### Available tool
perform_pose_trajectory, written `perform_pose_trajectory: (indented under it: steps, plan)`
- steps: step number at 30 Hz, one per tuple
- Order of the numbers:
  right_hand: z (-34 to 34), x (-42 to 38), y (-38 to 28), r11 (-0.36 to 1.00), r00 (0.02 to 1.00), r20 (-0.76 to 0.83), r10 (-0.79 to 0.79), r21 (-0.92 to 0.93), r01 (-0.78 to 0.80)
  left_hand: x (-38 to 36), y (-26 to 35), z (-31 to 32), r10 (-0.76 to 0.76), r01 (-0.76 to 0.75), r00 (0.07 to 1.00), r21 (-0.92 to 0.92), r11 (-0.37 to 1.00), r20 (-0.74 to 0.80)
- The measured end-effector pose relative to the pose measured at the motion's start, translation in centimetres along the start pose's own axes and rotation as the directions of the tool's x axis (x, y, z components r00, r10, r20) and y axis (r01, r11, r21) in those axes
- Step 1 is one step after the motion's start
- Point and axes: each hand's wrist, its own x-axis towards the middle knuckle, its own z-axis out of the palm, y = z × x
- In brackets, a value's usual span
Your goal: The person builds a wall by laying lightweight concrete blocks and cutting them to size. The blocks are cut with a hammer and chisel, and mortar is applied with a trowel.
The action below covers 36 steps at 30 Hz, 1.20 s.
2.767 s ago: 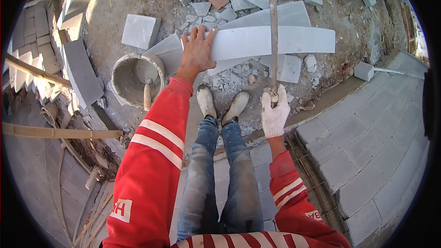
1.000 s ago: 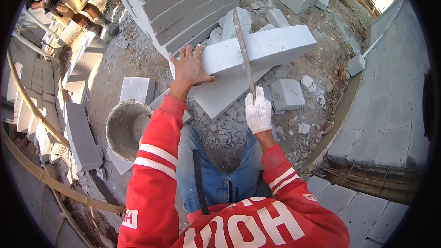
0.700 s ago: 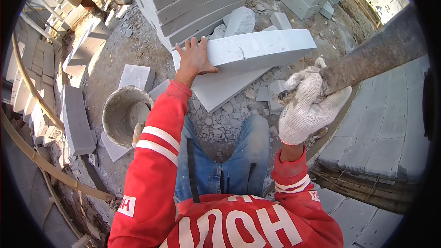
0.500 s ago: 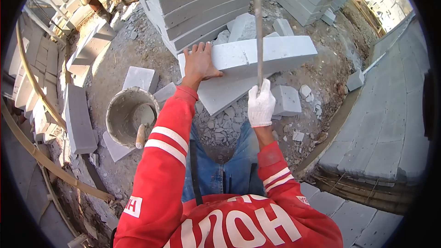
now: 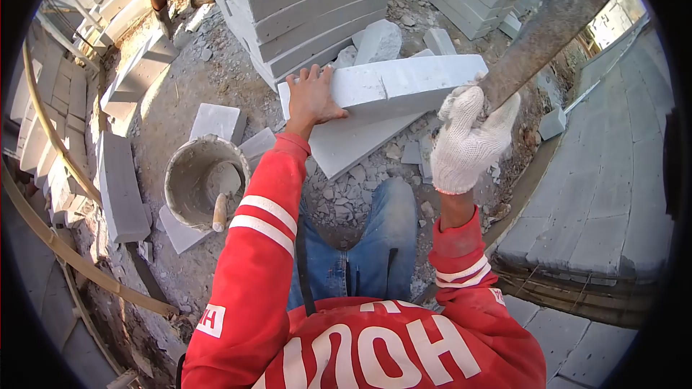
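My bare left hand (image 5: 313, 99) lies with fingers spread on the left end of a pale grey block (image 5: 404, 86), steadying it without wrapping round it. The block rests on edge across another slab (image 5: 360, 145) and has a short dark notch in its upper face. My right hand (image 5: 476, 130), in a white knitted glove, is wrapped round the lower end of a long, flat metal blade (image 5: 548, 29), raised to the right of the block. The blade's upper end runs out of view.
A bucket (image 5: 173, 194) with a wooden-handled tool (image 5: 219, 212) stands at left. Stacked blocks (image 5: 317, 7) rise ahead. Rubble (image 5: 342, 205) lies between my knees. A co-worker's legs (image 5: 160, 0) show at upper left.
My gloved right hand has moved right and up towards the camera, swinging the blade away from the block. My left hand keeps its place on the block. The co-worker's legs have shifted.
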Motion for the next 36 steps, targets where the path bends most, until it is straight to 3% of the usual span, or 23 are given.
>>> perform_pose_trajectory:
  steps: [2, 3, 4, 5, 8, 11, 13, 15, 17, 19, 20, 21, 22, 23, 26, 27, 29, 31, 34, 35, 36]
  plan:
    - [0.2, -3.1, 4.5, 0.853, 0.974, 0.221, 0.047, -0.516, 0.076, 0.2, -0.1, 0.1, -0.002, 0.002, 1.0, -0.006, 1.0, 0.005]
    - [-0.4, -5.5, 10.2, 0.792, 0.907, 0.39, 0.157, -0.599, 0.12, 0.2, -0.2, 0.4, -0.001, 0.002, 1.0, 0.003, 1.0, -0.022]
    - [-1.5, -7.9, 14.3, 0.62, 0.738, 0.514, 0.437, -0.766, 0.167, 0.1, -0.3, 0.9, 0.001, 0.0, 0.999, 0.012, 1.0, -0.047]
    - [-1.4, -8.3, 14.1, 0.656, 0.749, 0.487, 0.45, -0.749, 0.093, -0.6, -0.1, 1.4, 0.008, -0.008, 0.999, 0.009, 1.0, -0.051]
    - [-1.3, -5.6, 12.8, 0.723, 0.789, 0.488, 0.374, -0.686, 0.082, 0.1, 0.0, -0.2, 0.001, -0.001, 1.0, -0.019, 1.0, 0.022]
    - [-1.1, -1.1, 4.5, 0.82, 0.882, 0.386, 0.27, -0.572, 0.0, 0.0, 0.2, -0.4, -0.003, 0.004, 1.0, -0.018, 1.0, 0.024]
    - [-0.9, 1.0, -0.5, 0.942, 0.966, 0.201, 0.164, -0.323, -0.093, 0.0, 0.0, -0.1, 0.0, 0.0, 1.0, -0.005, 1.0, 0.013]
    - [-0.8, 2.3, -4.0, 0.999, 0.999, 0.028, 0.018, -0.049, -0.017, 0.0, 0.1, 0.1, 0.009, -0.009, 1.0, 0.006, 1.0, 0.001]
    - [-0.4, 2.0, -4.3, 0.988, 0.986, -0.132, -0.099, 0.109, 0.114, 0.1, 0.0, 0.0, 0.009, -0.009, 1.0, 0.0, 1.0, 0.007]
    - [-0.3, -1.8, 1.2, 0.997, 0.993, -0.112, -0.041, 0.064, 0.048, 0.1, -0.2, 0.3, 0.016, -0.016, 1.0, 0.013, 1.0, -0.011]
    - [-0.7, -4.8, 5.3, 0.951, 0.995, 0.096, -0.017, -0.305, 0.045, 0.1, -0.2, 0.4, 0.016, -0.016, 0.999, 0.015, 1.0, -0.032]
    - [-1.2, -8.1, 10.1, 0.771, 0.959, 0.273, 0.083, -0.627, 0.112, 0.3, -0.3, 0.2, 0.023, -0.022, 0.999, 0.017, 1.0, -0.037]
    - [-2.0, -11.0, 14.7, 0.575, 0.767, 0.403, 0.499, -0.816, 0.054, 0.3, -0.3, 0.2, 0.02, -0.02, 1.0, 0.009, 1.0, -0.024]
    - [-1.8, -12.4, 16.4, 0.627, 0.824, 0.392, 0.408, -0.777, 0.059, 0.0, -0.2, 0.2, 0.016, -0.016, 1.0, -0.001, 1.0, -0.009]
    - [-2.1, -9.5, 14.4, 0.695, 0.805, 0.405, 0.434, -0.719, -0.013, 0.1, 0.0, 0.0, 0.008, -0.008, 1.0, 0.05, 0.999, -0.006]
    - [-2.6, -8.8, 12.3, 0.707, 0.799, 0.394, 0.455, -0.705, -0.054, -0.5, -0.2, 0.4, 0.002, -0.003, 1.0, 0.052, 0.999, 0.017]
    - [-2.8, -5.2, 7.6, 0.776, 0.904, 0.335, 0.266, -0.631, 0.005, 0.1, -0.3, 0.6, 0.019, -0.017, 0.999, 0.036, 0.999, -0.032]
    - [-2.8, -1.1, 1.4, 0.901, 0.959, 0.206, 0.195, -0.425, -0.092, 0.0, -0.1, 0.1, 0.01, -0.01, 1.0, 0.033, 0.999, 0.0]
    - [-2.8, 3.5, -3.9, 0.986, 0.983, -0.082, -0.164, -0.004, 0.164, 0.1, 0.0, 0.3, 0.007, -0.008, 1.0, 0.036, 0.999, 0.01]
    - [-2.7, 4.2, -4.7, 0.959, 0.951, -0.186, -0.248, 0.091, 0.268, 0.2, -0.1, 0.4, 0.008, -0.008, 1.0, 0.033, 0.999, -0.006]
    - [-2.3, 3.9, -4.2, 0.959, 0.952, -0.186, -0.244, 0.098, 0.265, 0.2, -0.2, 0.4, 0.004, -0.003, 1.0, 0.039, 0.999, -0.007]
